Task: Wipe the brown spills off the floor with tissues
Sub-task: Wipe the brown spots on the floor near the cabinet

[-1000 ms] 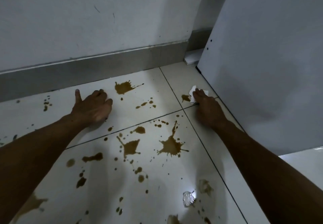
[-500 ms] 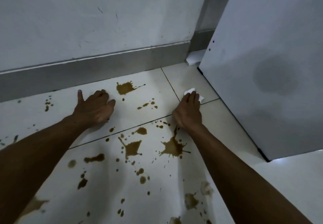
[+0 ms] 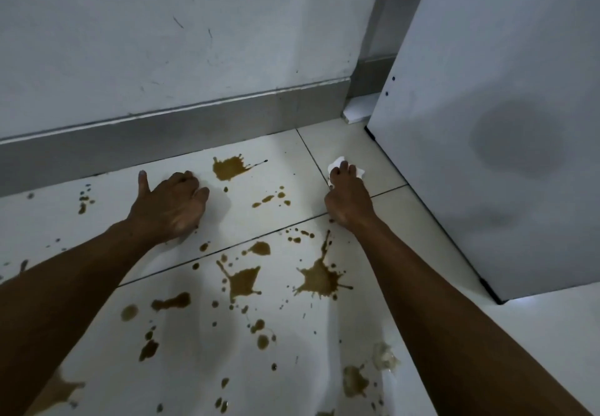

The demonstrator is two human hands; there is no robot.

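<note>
Looking down from the head camera, I see my left hand [image 3: 172,203] planted on the white floor tile [image 3: 107,217] with its fingers curled under and the thumb sticking out toward the grey skirting [image 3: 162,133]; it holds nothing, just rests there. A small scatter of brown spots [image 3: 85,200] lies left of it, and one brown splash [image 3: 231,168] sits just beyond its knuckles to the right. More brown spills [image 3: 319,279] spread across the nearer tile between my two forearms. Further right, my right hand [image 3: 348,198] presses a white tissue [image 3: 337,165] against the floor, fingers bent over it, so only the tissue's far edges peek out past the fingertips, right at the tile joint. I cannot tell how much tissue lies under the palm. A white panel [image 3: 506,123] stands just right of that hand.
</note>
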